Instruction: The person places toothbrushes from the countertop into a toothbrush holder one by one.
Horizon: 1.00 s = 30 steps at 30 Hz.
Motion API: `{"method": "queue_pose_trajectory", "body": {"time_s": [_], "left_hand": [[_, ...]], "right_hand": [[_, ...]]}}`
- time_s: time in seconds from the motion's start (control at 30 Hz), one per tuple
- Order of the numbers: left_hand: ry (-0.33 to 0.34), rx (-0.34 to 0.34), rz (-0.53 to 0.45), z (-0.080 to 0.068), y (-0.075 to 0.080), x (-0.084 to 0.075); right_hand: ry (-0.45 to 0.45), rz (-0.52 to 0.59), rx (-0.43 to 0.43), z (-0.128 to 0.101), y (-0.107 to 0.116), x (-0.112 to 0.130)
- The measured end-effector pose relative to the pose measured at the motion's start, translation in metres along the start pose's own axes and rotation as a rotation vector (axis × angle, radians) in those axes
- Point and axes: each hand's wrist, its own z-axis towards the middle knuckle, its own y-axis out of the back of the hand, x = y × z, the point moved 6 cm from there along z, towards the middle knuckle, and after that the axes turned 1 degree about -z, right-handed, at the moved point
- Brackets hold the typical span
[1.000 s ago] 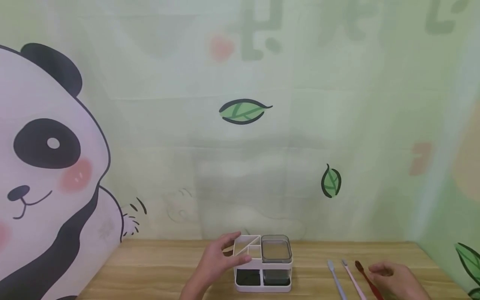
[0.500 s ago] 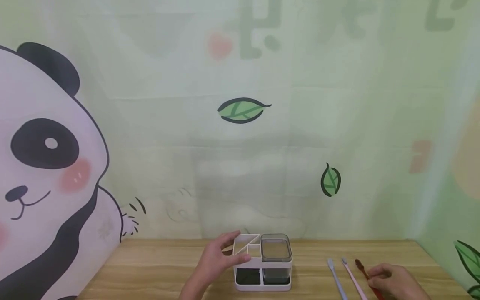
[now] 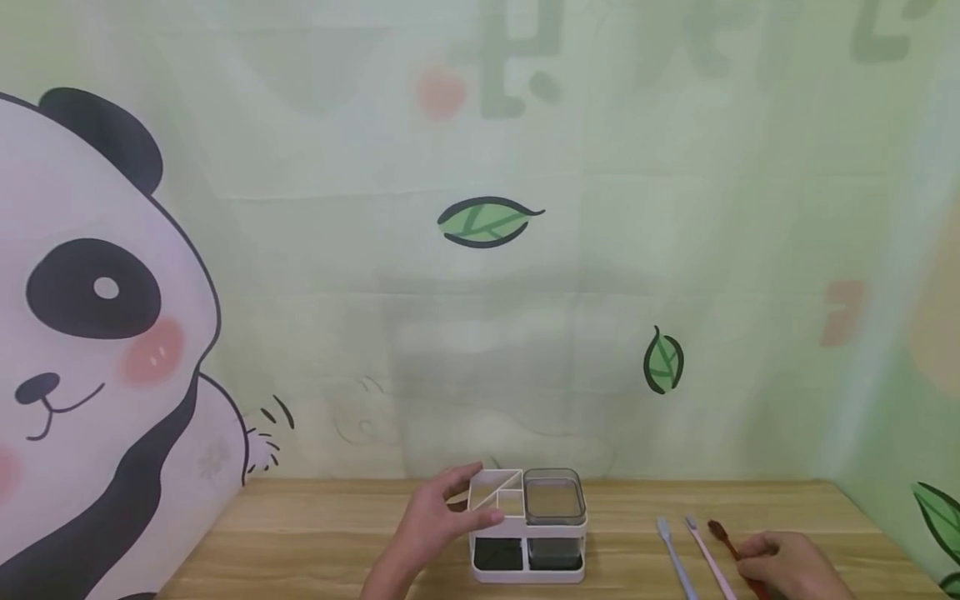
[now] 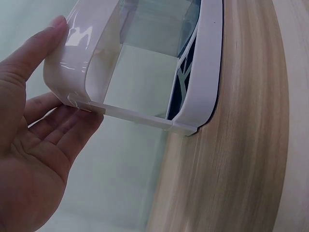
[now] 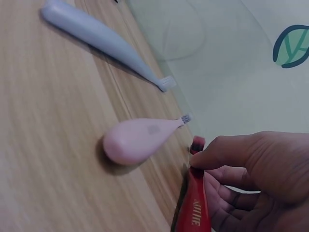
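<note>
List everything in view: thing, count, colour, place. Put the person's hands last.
organiser: one, white with a grey lidded box on its right side, middle of the table, near its front edge
red toothbrush: one, red, rightmost of the three brushes, its handle under the right hand
pink toothbrush: one, pink, lying between the other two
blue-grey toothbrush: one, pale blue-grey, leftmost brush, nearest the organiser
table: one, light wood grain, along the bottom of the head view
backdrop: one, pale green with a panda and leaves, behind the table
left hand: one, holding the organiser's left end, thumb on the near wall
right hand: one, pinching the red toothbrush
</note>
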Motion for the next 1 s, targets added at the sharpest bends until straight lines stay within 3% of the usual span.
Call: {"method": "queue_pose_trajectory", "body": {"time_s": [0.43,0.73,1.0], "left_hand": [[0.021,-0.001,0.034,0.001,0.000,0.002],[0.034,0.009,0.017,-0.002,0.000,0.002],[0.047,0.006,0.010,-0.002,0.000,0.002]], "right_hand": [[-0.013,-0.009,0.019,-0.006,0.007,0.016],[0.116,0.011,-0.035,-0.014,0.022,0.043],[0.179,0.008,-0.109,-0.022,0.034,0.067]]}}
